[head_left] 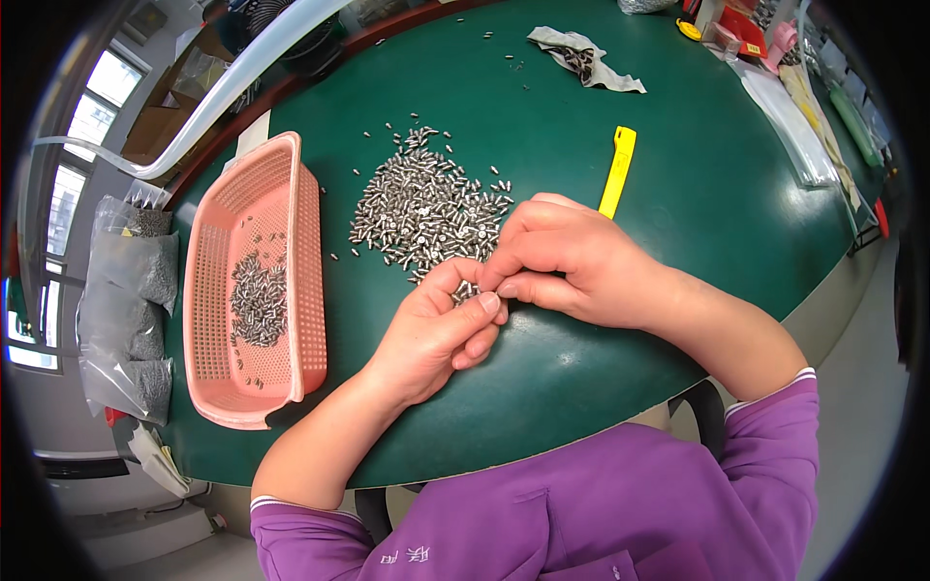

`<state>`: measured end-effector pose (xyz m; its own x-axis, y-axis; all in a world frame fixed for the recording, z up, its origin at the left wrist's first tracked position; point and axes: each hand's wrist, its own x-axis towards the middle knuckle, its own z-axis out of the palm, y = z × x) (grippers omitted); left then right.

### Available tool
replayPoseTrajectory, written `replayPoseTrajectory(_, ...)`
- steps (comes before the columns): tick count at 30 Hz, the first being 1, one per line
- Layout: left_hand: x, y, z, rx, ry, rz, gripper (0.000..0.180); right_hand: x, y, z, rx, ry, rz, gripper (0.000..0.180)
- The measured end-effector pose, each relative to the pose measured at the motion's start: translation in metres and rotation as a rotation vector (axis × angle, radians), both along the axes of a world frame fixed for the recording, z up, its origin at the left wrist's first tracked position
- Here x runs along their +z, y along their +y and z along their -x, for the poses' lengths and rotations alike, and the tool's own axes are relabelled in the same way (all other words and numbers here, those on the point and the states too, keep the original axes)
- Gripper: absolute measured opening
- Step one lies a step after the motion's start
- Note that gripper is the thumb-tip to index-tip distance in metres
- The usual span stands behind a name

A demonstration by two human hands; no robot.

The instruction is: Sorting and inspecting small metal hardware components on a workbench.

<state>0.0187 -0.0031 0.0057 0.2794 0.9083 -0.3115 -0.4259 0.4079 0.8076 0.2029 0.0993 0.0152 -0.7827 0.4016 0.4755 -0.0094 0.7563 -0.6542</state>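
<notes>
My left hand (436, 334) and my right hand (576, 261) meet at the near edge of a heap of small silvery metal pins (421, 203). Both hands are closed, with thumbs and forefingers pinched together and the tips touching. Whatever sits between the fingertips is hidden or too small to name. A few pins show just behind the left thumb; whether they lie on the table or in the hand I cannot tell. Left of the heap stands a pink plastic basket (311, 261) holding more small metal pieces (259, 300).
Clear bags of small metal parts (131, 310) lie at the table's left edge. A yellow flat-handled tool (618, 172) rests on the green table (707, 223) beyond my right hand. Farther back is a crumpled white cloth (586, 58) with dark bits. Plastic sleeves (790, 126) lie at right.
</notes>
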Motion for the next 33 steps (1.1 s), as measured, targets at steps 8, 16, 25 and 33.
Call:
replayPoseTrajectory(8, 0.000, 0.002, 0.001, 0.030, -0.124, 0.018, 0.011, -0.003, 0.008, -0.005, -0.196, -0.157, -0.114, 0.011)
replayPoseTrajectory(16, 0.002, 0.002, 0.002, 0.040, -0.126, 0.038, 0.016, -0.009, 0.010, -0.008, -0.198, -0.219, -0.228, 0.012)
replayPoseTrajectory(25, -0.001, 0.001, 0.002, 0.014, -0.143, -0.005, 0.014, 0.001, 0.005, -0.004, -0.204, -0.166, -0.112, 0.012)
replayPoseTrajectory(33, -0.001, 0.000, -0.001, 0.036, -0.062, 0.020, 0.012, 0.002, -0.002, 0.000, 0.051, -0.024, 0.379, 0.009)
